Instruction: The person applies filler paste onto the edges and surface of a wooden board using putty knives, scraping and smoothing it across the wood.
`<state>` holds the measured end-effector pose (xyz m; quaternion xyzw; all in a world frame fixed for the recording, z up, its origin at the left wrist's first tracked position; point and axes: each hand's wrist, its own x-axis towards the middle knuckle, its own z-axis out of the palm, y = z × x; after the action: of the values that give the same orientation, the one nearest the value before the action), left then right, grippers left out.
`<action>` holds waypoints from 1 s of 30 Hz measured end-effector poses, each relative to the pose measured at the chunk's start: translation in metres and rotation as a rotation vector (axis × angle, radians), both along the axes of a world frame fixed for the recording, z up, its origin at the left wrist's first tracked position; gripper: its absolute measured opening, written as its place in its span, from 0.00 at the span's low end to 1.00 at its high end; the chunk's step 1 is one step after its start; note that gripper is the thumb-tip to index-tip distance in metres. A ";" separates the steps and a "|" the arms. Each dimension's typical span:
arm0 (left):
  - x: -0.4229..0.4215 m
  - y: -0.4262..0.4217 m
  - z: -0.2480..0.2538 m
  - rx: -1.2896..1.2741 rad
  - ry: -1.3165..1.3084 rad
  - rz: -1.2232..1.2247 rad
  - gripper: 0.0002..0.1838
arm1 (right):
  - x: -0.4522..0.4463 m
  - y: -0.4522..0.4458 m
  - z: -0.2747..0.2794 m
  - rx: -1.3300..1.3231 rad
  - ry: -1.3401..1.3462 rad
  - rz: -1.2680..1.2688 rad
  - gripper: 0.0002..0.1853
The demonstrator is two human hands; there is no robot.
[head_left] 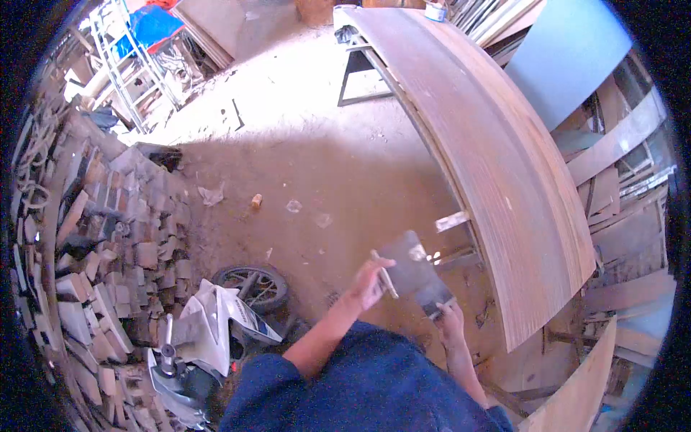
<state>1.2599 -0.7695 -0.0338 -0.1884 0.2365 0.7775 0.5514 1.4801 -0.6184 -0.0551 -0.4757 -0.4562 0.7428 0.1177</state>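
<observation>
My left hand [368, 285] is closed around a short pale stick [389, 283], at the left side of a dark grey, flat rectangular sheet [416, 270]. The sheet has a light shiny patch near its upper end; I cannot tell what it is made of. At its lower right corner, my right hand [450, 322] grips it. Both hands are in front of my body, over the floor and left of a long brown wooden panel [497, 165]. Whether the left fingers touch the sheet too is unclear.
The panel rests on a stand [360, 83]. A white motorbike [216, 324] stands at lower left, beside a high pile of wood offcuts [144, 245]. Boards and a pale blue sheet [568, 61] lean at right. A ladder [129, 68] stands at far left.
</observation>
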 end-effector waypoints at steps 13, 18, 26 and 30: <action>-0.165 -0.152 -0.033 -0.144 0.200 0.454 0.17 | -0.253 -0.071 -0.008 -0.261 0.005 0.242 0.15; -0.206 -0.163 -0.039 -0.255 0.089 0.505 0.21 | -0.341 -0.072 -0.039 -0.287 0.008 0.304 0.14; -0.364 -0.124 -0.027 -0.200 0.123 0.548 0.20 | -0.545 -0.057 -0.009 0.087 0.039 0.429 0.10; -0.454 -0.084 0.025 -0.211 0.202 0.486 0.18 | -0.643 -0.033 0.078 0.000 0.339 0.255 0.10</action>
<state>0.8054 -0.8537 -0.0091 -0.2175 0.3177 0.8729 0.2997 0.8371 -0.6514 0.0228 -0.2825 -0.4864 0.8210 0.0979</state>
